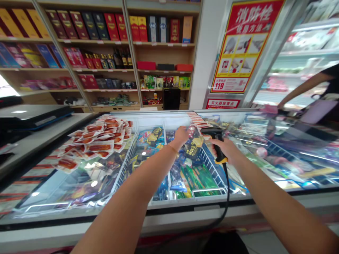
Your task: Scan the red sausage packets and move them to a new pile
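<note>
My right hand point(230, 151) is wrapped around the grip of a black barcode scanner point(218, 143) with yellow trim. The scanner's head points left, and its black cable point(227, 187) hangs down over the freezer's front edge. My left hand point(181, 135) is stretched out over the chest freezer, its fingers curled and slightly blurred. At its fingertips is a small red-and-white package point(192, 131), which it seems to grip. Just below lies a dark package with yellow lettering point(194, 149). Green packages point(198, 178) fill the front of the same wire basket point(212, 164).
Vacuum-packed sausages point(102, 137) are heaped on the freezer's glass at left. Blue packages point(152, 137) lie in the neighbouring basket. A dark flat device point(34, 114) stands on the left counter. Shelves of boxes point(95, 40) line the back. Another person's arm point(304, 86) reaches in at right.
</note>
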`<state>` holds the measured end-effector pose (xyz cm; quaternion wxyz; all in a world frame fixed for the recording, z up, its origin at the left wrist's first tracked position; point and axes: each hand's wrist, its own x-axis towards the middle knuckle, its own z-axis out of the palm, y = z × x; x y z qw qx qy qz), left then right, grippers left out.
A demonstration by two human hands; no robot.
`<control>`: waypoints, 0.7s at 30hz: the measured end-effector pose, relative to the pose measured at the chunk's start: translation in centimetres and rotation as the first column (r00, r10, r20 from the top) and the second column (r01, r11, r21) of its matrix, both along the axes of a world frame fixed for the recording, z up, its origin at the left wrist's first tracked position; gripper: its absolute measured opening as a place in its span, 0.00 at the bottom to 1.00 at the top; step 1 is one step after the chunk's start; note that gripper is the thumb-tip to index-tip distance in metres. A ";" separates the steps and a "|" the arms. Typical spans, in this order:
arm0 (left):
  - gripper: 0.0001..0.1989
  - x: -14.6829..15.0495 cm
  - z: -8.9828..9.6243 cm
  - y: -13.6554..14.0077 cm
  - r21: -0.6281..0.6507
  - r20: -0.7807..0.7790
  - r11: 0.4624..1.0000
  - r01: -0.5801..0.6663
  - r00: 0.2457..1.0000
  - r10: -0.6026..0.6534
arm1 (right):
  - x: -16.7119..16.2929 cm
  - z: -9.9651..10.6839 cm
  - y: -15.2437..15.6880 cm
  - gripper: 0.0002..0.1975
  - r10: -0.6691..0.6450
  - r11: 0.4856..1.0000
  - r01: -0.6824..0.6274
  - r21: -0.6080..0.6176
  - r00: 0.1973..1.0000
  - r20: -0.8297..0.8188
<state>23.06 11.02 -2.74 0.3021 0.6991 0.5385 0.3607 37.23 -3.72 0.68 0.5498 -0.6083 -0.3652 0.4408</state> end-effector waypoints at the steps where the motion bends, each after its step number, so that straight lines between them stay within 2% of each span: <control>1: 0.17 -1.9 0.0 -0.1 0.006 -0.014 1.000 -0.001 1.000 0.001 | -0.9 0.1 0.4 0.10 0.024 1.000 -0.024 0.009 1.000 0.000; 4: 0.21 -8.3 0.5 -1.2 0.016 -0.104 0.999 -0.036 0.994 0.037 | -4.0 0.5 1.6 0.11 0.117 0.992 -0.117 0.036 0.993 0.000; 6: 0.21 -12.6 1.3 -2.3 0.081 -0.262 0.994 -0.076 0.960 0.095 | -6.4 0.8 2.1 0.10 0.155 0.987 -0.155 0.039 0.988 -0.001; 8: 0.19 -16.5 2.2 -3.7 0.177 -0.416 0.977 -0.120 0.890 0.185 | -8.9 1.0 2.5 0.09 0.182 0.983 -0.182 0.029 0.983 -0.005; 11: 0.16 -21.0 3.2 -5.6 0.313 -0.594 0.932 -0.184 0.728 0.343 | -12.2 0.9 2.8 0.08 0.239 0.971 -0.239 0.029 0.971 -0.006; 13: 0.16 -23.1 3.3 -6.6 0.367 -0.661 0.901 -0.230 0.618 0.427 | -14.0 0.4 2.9 0.07 0.279 0.959 -0.277 0.057 0.960 -0.026; 15: 0.16 -24.4 3.0 -7.3 0.361 -0.711 0.895 -0.262 0.544 0.446 | -15.1 -0.4 2.9 0.08 0.296 0.953 -0.292 0.078 0.954 -0.046; 17: 0.17 -25.1 2.7 -7.6 0.317 -0.748 0.910 -0.267 0.519 0.413 | -15.5 -1.3 2.6 0.09 0.304 0.952 -0.302 0.058 0.952 -0.033; 21: 0.17 -25.3 2.6 -7.6 0.278 -0.759 0.922 -0.269 0.526 0.383 | -14.9 -2.0 1.8 0.10 0.322 0.947 -0.322 0.011 0.947 0.011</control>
